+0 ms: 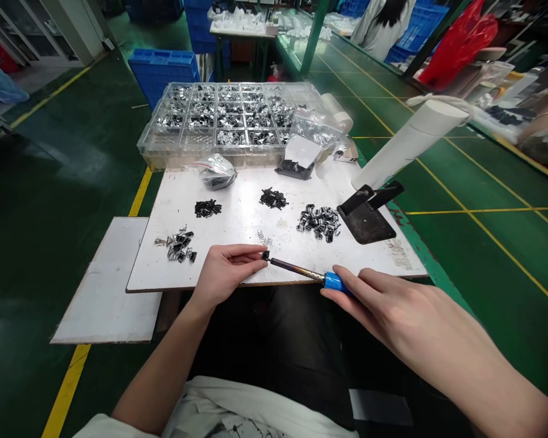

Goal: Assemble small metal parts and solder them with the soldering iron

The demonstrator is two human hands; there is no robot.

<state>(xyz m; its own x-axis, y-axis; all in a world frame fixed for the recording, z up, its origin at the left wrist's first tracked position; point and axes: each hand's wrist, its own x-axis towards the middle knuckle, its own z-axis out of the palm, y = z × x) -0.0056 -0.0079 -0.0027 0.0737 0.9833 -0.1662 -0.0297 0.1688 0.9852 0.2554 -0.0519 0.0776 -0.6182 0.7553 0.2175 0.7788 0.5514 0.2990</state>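
Between the thumb and fingers of my left hand (228,271) is a small black part (265,255), pinched near the table's front edge. My right hand (383,301) grips a soldering iron (296,269) by its blue handle, and the iron's tip meets or nearly meets that part. Just beyond lies a scatter of tiny silvery pieces (263,238). Small black parts form one pile (207,208) at the left and another pile (273,198) in the middle. Shiny metal-and-black pieces lie in a heap (319,222) at the right and a smaller heap (181,244) at the left.
A clear compartment box (198,148) full of shiny pieces stands at the back of the white table (237,225). Plastic bags (217,173) lie before it. At right are a black metal stand (366,222) and a slanting white tube (406,146). A person (379,27) is farther back.
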